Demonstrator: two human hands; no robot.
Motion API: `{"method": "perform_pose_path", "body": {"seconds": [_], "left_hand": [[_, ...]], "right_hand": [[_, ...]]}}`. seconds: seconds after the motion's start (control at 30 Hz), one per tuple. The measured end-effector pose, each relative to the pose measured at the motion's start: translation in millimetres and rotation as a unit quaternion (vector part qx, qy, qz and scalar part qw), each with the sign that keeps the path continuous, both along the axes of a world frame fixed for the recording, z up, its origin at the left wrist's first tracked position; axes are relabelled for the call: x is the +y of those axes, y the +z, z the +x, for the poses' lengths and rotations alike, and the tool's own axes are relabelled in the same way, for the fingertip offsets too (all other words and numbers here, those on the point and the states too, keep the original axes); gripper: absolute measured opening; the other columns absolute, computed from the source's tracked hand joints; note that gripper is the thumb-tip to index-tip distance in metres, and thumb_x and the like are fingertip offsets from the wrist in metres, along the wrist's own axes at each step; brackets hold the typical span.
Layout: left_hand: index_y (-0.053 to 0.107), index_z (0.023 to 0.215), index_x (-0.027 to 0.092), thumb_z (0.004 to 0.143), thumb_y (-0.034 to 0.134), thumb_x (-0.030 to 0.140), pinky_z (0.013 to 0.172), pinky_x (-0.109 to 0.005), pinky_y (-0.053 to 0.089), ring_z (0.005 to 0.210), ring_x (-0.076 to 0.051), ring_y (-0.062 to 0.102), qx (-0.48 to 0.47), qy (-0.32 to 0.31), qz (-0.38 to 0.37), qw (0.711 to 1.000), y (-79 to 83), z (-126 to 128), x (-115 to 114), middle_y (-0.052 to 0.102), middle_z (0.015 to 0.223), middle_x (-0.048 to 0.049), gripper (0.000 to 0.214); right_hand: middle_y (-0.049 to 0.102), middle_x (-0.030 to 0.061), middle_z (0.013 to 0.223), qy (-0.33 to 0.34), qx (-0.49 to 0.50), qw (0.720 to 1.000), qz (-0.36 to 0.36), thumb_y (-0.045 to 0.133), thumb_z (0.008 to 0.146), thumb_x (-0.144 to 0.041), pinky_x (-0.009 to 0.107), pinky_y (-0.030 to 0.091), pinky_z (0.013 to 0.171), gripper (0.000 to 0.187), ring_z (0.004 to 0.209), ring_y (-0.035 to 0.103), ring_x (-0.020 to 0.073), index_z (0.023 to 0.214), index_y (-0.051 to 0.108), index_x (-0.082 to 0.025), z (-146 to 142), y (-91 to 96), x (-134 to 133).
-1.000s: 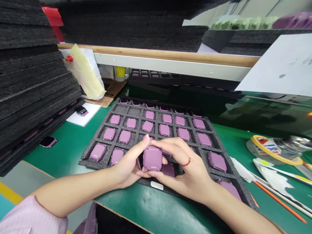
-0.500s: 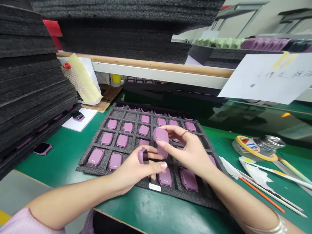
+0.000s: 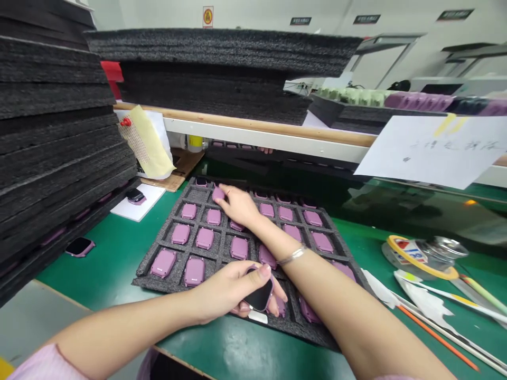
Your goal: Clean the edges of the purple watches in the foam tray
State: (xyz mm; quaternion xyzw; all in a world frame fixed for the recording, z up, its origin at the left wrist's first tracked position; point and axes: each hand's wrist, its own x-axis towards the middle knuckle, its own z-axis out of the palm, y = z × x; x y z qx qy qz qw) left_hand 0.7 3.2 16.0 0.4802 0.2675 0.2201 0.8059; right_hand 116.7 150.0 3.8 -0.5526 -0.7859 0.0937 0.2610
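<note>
a factory workshop with green workbench (image 3: 245,343) and stacked foam trays (image 3: 51,158).

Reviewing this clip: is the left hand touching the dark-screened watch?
Touching. The head view shows the left hand holding the watch, with the thumb pressed on its upper edge and the fingers curled beneath it.

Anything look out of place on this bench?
Yes. A pink smartwatch lies loose, screen up, on the green mat beside the foam stack, and another sits on a white card. Both look stray because the rest lie backs up in the pockets of the foam tray.
</note>
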Motion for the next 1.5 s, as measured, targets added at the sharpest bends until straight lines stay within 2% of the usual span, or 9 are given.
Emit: {"method": "perform_pose_path", "body": {"seconds": [0.2,0.43,0.5,0.6,0.67,0.87,1.0,1.2,1.5], "left_hand": [[0.075,0.1,0.011,0.093,0.045,0.066,0.041,-0.023,0.019,0.041,-0.005,0.036,-0.032,0.008,-0.08,0.996,-0.6,0.0,0.9,0.071,0.08,-0.0094,0.063],[0.072,0.094,0.012,0.084,0.068,0.06,0.043,-0.019,0.019,0.049,-0.004,0.038,-0.112,0.154,-0.137,0.972,-1.3,2.4,-2.1,0.065,0.078,-0.0044,0.048],[0.071,0.093,0.013,0.083,0.07,0.059,0.043,-0.017,0.021,0.051,-0.004,0.04,-0.133,0.159,-0.139,0.968,-1.8,2.9,-2.3,0.063,0.075,-0.0028,0.047],[0.071,0.093,0.011,0.08,0.072,0.063,0.042,-0.017,0.023,0.047,-0.004,0.039,-0.133,0.128,-0.166,0.969,-3.2,4.4,-1.9,0.063,0.072,-0.0037,0.054],[0.07,0.093,0.011,0.077,0.074,0.064,0.041,-0.017,0.024,0.045,-0.003,0.036,-0.143,0.121,-0.189,0.964,-4.4,5.6,-0.6,0.064,0.072,-0.0037,0.056],[0.065,0.087,0.014,0.083,0.072,0.056,0.039,-0.011,0.024,0.045,-0.001,0.041,-0.175,0.109,-0.212,0.955,-7.4,7.1,3.3,0.063,0.076,-0.0024,0.043],[0.064,0.087,0.015,0.083,0.074,0.054,0.039,-0.008,0.026,0.048,-0.001,0.044,-0.183,0.107,-0.212,0.954,-5.8,7.3,2.0,0.056,0.071,0.0021,0.04],[0.068,0.098,0.015,0.084,0.073,0.056,0.036,-0.007,0.027,0.045,-0.002,0.043,-0.188,0.105,-0.241,0.946,-4.3,5.5,4.3,0.051,0.065,0.0044,0.044],[0.065,0.085,0.011,0.08,0.078,0.053,0.036,-0.007,0.031,0.045,-0.001,0.044,-0.188,0.129,-0.253,0.94,-5.1,6.9,5.3,0.051,0.063,0.0044,0.044]], "right_hand": [[0.059,0.0117,0.139,0.066,0.021,0.996,-0.059,0.063,0.097,-0.033,0.054,0.046,0.107,0.035,0.127,0.058,0.0278,0.128,0.062,-0.018,5.1,-6.2,-11.8],[0.073,0.0087,0.114,0.149,0.154,0.977,-0.017,0.037,0.106,-0.045,0.042,0.055,0.1,0.04,0.11,0.07,0.0211,0.103,0.069,-0.021,46.0,30.6,-102.8],[0.072,0.0091,0.11,0.185,0.185,0.964,0.043,0.059,0.094,-0.055,0.042,0.057,0.096,0.037,0.106,0.07,0.0227,0.107,0.064,-0.021,53.1,31.7,-124.7],[0.066,0.0128,0.123,0.23,0.182,0.95,0.105,0.086,0.072,-0.048,0.047,0.053,0.104,0.067,0.12,0.064,0.0274,0.125,0.053,-0.023,58.9,25.0,-143.6],[0.062,0.0148,0.129,0.233,0.182,0.949,0.108,0.086,0.075,-0.038,0.048,0.054,0.104,0.068,0.125,0.061,0.0281,0.13,0.049,-0.024,60.7,20.2,-148.8],[0.066,0.0133,0.126,0.238,0.15,0.953,0.109,0.078,0.084,-0.027,0.03,0.064,0.073,0.023,0.104,0.071,0.0232,0.101,0.064,-0.023,64.8,20.2,-151.8],[0.073,0.0112,0.111,0.217,0.134,0.947,0.194,0.07,0.089,-0.02,0.039,0.063,0.082,0.007,0.098,0.073,0.0224,0.092,0.064,-0.023,65.8,24.1,-152.1],[0.079,0.0115,0.107,0.259,0.054,0.921,0.286,0.08,0.083,-0.028,0.043,0.061,0.096,0.032,0.107,0.074,0.0257,0.11,0.069,-0.017,66.2,25.8,-150.9],[0.078,0.0056,0.113,0.294,-0.022,0.911,0.287,0.07,0.089,-0.016,0.039,0.058,0.106,0.024,0.121,0.068,0.025,0.114,0.071,-0.015,77.1,29.5,-155.7]]}}
